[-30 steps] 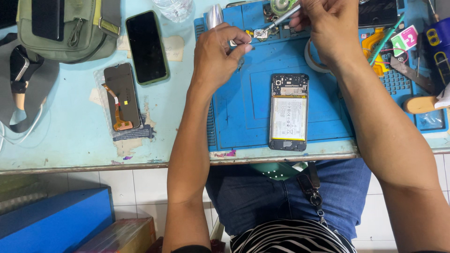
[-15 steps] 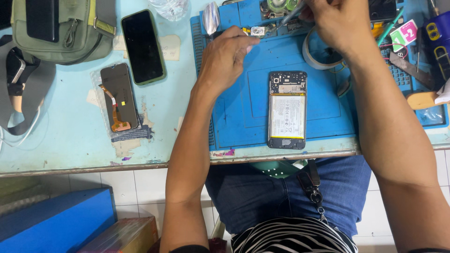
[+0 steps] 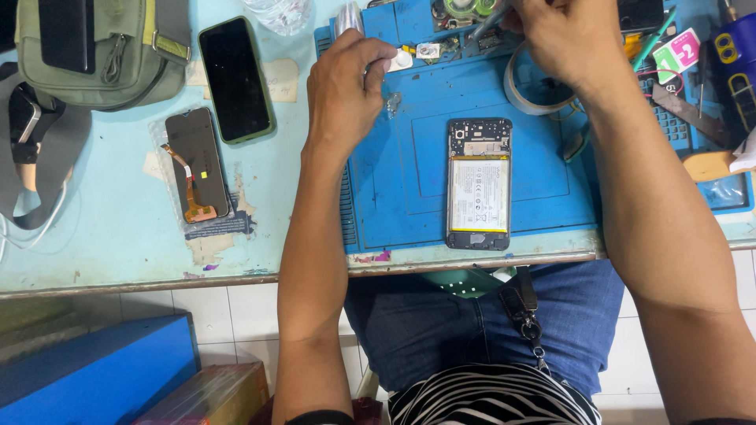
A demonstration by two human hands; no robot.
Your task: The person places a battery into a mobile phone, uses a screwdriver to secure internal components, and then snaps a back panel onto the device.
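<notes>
Hands worked at the blue mat's far edge: left hand pinched a small white part, right hand gripped tweezers; opened phone lay nearer. Fine placement seemingly needed steadiness.

Pale-blue table — blue mat, phone

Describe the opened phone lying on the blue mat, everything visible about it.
The opened phone lies flat, back cover off, insides facing up, long axis running away from the person. A dark frame surrounds a large white battery edged in yellow; above it sits a dark board section with small metal parts, below it a narrow dark strip. It rests on the blue mat near the table's front edge, between the forearms. Neither hand touches it; nothing lies on it.
</notes>
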